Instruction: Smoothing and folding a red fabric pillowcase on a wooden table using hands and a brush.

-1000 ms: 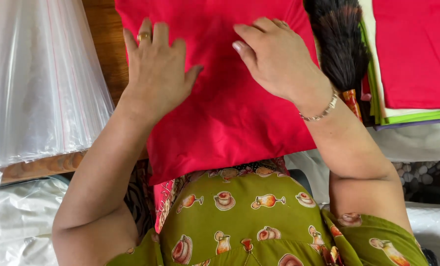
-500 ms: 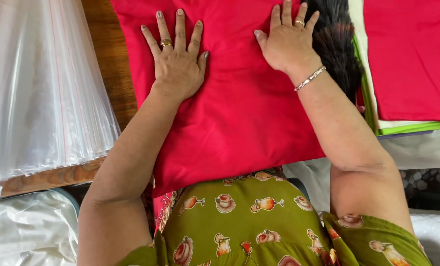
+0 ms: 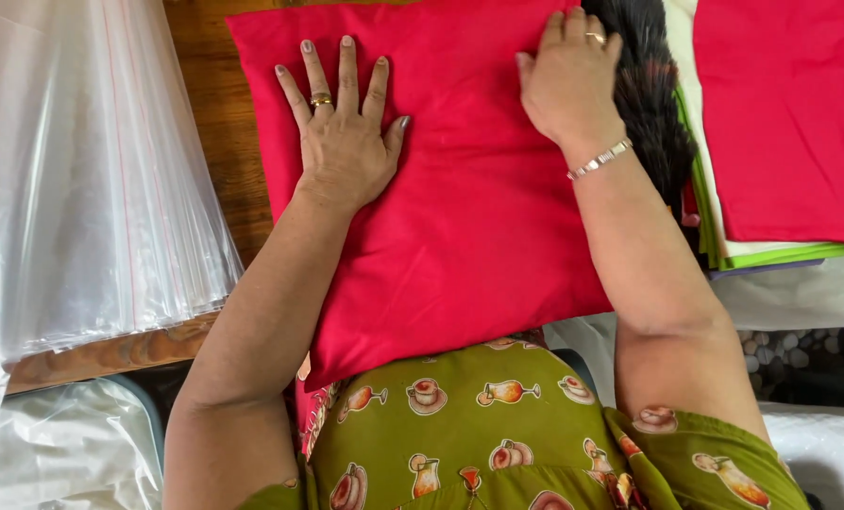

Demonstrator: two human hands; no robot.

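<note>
Hands (image 3: 346, 142) flat inside red cloth (image 3: 469, 217) edges

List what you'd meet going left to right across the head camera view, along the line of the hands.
Stack of clear plastic bags → left hand → red cloth → right hand → dark brush → stack of folded cloth.

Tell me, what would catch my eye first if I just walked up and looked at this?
The big bright red cloth in the middle, spread over a wooden table, with the left hand and the right hand both pressed flat on it. To the left lies a stack of clear plastic bags. At the right sits a pile of folded cloths, red on top with green edges beneath, beside a dark brush-like bundle.
</note>
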